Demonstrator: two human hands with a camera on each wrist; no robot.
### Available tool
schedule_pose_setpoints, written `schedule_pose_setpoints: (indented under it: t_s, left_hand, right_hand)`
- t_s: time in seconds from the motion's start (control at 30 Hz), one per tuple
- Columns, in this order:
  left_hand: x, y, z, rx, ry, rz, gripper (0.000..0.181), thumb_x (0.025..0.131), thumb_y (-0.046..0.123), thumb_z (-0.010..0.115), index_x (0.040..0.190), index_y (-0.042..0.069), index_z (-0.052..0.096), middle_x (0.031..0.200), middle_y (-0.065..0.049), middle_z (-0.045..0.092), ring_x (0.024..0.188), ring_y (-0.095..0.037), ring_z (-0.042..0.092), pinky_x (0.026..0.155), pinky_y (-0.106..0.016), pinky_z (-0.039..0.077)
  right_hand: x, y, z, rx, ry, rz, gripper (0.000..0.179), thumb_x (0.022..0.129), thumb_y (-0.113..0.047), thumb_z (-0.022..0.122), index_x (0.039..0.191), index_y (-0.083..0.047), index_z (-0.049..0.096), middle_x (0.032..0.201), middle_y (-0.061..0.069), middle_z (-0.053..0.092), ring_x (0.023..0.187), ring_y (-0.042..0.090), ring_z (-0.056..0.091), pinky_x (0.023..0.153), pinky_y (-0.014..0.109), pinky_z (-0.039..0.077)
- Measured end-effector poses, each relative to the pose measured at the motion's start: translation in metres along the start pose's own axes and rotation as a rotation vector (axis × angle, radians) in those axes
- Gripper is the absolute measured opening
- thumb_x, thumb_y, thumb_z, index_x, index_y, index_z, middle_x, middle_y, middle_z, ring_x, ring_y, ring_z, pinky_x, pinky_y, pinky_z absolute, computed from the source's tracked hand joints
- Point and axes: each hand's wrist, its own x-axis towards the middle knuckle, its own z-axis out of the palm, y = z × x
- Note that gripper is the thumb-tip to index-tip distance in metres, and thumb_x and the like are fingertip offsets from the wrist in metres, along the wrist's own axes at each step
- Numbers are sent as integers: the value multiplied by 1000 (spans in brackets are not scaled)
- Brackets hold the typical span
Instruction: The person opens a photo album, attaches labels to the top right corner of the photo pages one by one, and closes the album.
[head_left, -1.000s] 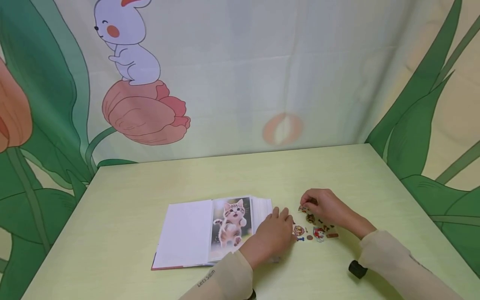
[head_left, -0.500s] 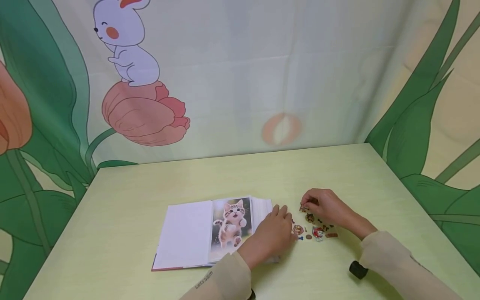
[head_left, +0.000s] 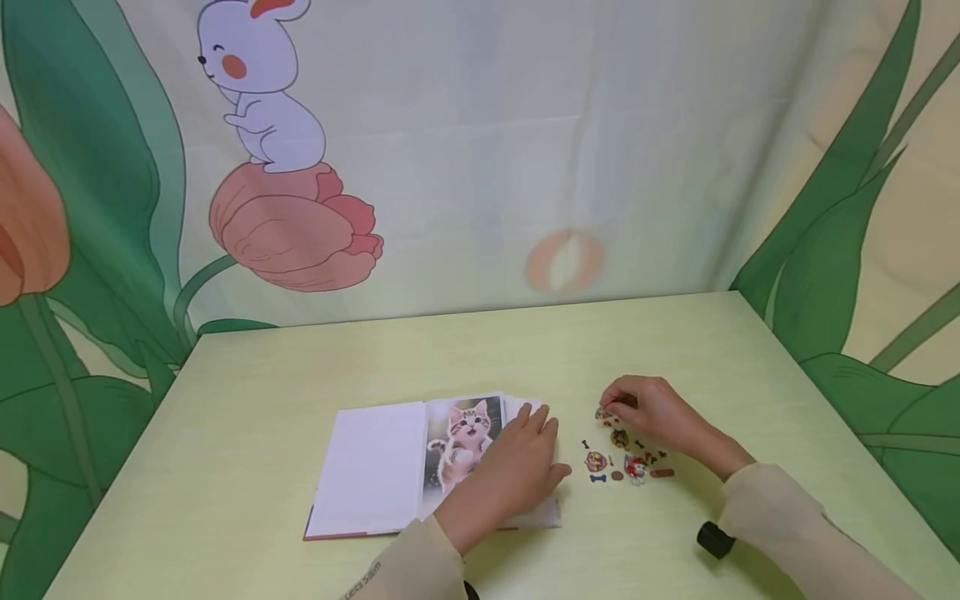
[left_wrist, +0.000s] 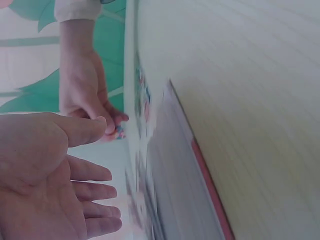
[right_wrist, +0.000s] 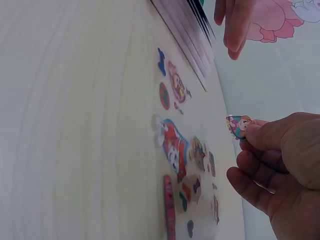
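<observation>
My right hand (head_left: 660, 412) pinches a small colourful cartoon sticker (right_wrist: 239, 126) between thumb and fingertip, lifted above the table. Below it lies a see-through sheet of cartoon stickers (head_left: 635, 469), with puppy figures and little bones printed in several colours. My left hand (head_left: 513, 467) is over the right side of an open photo album (head_left: 371, 475), fingers extended. In the left wrist view its palm and fingers hold nothing. The album shows a white inside cover and a kitten photo (head_left: 459, 437), partly covered by my left hand.
The pale yellow-green table (head_left: 255, 433) runs back to a curtain (head_left: 465, 150) printed with a rabbit and tulips. A black round object (head_left: 715, 540) is at my right sleeve, attached near the wrist.
My left hand has moved left from beside the sticker sheet to over the album, uncovering the sheet's left stickers. The right hand stays nearly in place, still pinching the sticker.
</observation>
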Motion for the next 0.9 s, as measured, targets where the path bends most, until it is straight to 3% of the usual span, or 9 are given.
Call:
schedule_pose_setpoints:
  t_s: [0.37,0.67,0.8,0.9]
  left_hand:
    - [-31,-38,-16,-105,110,-28,61,101,26,68,144,-12,50,155,-30,43,147,-46,35,122,-48,29]
    - [-45,-58,-12,-203,160,-67,58,100,23,69,143,-12,51,155,-31,42,146,-51,33,121,-54,28]
    - [-49,-64,-12,-215,192,-53,57,99,21,69,142,-13,51,152,-32,44,144,-52,36,121,-56,28]
    - [-51,-66,-11,-206,178,-64,61,99,23,69,143,-15,49,152,-33,43,144,-52,35,121,-55,28]
  right_hand:
    - [13,-10,1,83,-18,-22,5,98,-7,71,96,-8,74,92,-1,72,78,13,61,70,25,56]
    - [28,-25,6,146,-52,-71,8,99,-5,68,96,-11,74,91,-3,71,76,15,58,65,25,51]
    - [34,-34,9,164,-71,-92,8,100,-6,68,97,-11,73,92,-4,72,78,19,60,66,25,50]
    - [39,-40,11,170,-80,-103,8,101,-6,67,97,-11,73,92,-4,72,80,26,63,67,26,51]
